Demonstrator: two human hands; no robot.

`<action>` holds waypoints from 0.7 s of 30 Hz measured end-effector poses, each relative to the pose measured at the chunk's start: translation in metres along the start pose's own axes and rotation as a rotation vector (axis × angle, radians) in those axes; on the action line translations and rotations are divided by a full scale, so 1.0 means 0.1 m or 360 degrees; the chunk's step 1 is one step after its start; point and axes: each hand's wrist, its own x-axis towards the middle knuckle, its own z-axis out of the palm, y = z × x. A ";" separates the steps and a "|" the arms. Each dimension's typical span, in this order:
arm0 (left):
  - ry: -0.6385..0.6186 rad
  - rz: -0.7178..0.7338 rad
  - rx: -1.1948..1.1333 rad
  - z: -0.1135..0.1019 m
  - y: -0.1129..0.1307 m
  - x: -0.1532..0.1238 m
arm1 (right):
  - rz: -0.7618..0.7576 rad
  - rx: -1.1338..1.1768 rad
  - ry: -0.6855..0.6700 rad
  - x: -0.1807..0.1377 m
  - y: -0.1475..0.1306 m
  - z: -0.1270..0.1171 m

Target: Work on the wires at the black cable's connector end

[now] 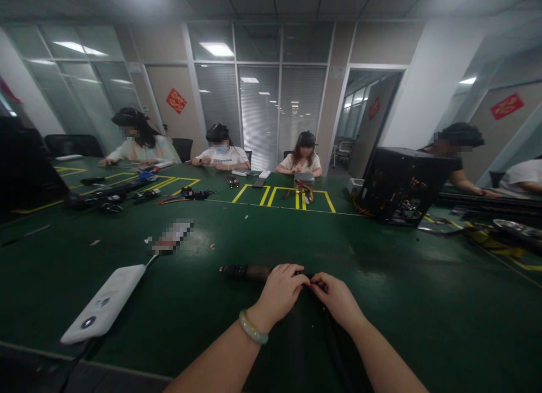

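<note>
As the head view looks down over a dark green surface (203, 336), both of the person's hands meet near its close edge, at a dark cylindrical tool (253, 273) that lies crosswise with its narrow tip pointing left. The left hand (282, 288) is curled over the tool's right-hand part, its fingers bent around the body; a pale bracelet (253, 327) circles that wrist. The right hand (336, 300) is narrow, thumb and forefinger drawn together at the tool's right end and just beside the left thumb, but I cannot tell whether they grip it, because the contact is too small and dim. Left of the hands lies a white oblong device (112, 302) bearing two round marks, with a white cable (151, 260) running up to a blurred flat object (173, 236) and a dark cable (78, 356) at its lower end. Farther off, yellow lines (265, 196) mark the surface, and a cluster of black parts (195, 193) sits well apart from the tool. Across from the hands, a seated co-worker (301, 158) bends over a grey box (304, 178) with coloured wires. To the right stands a black computer case (402, 184), with another co-worker (459, 167) leaning behind it.
</note>
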 end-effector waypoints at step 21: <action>0.0032 0.0005 0.0029 0.01 0.03 0.03 | -0.0091 -0.0185 0.0172 0.01 -0.05 0.04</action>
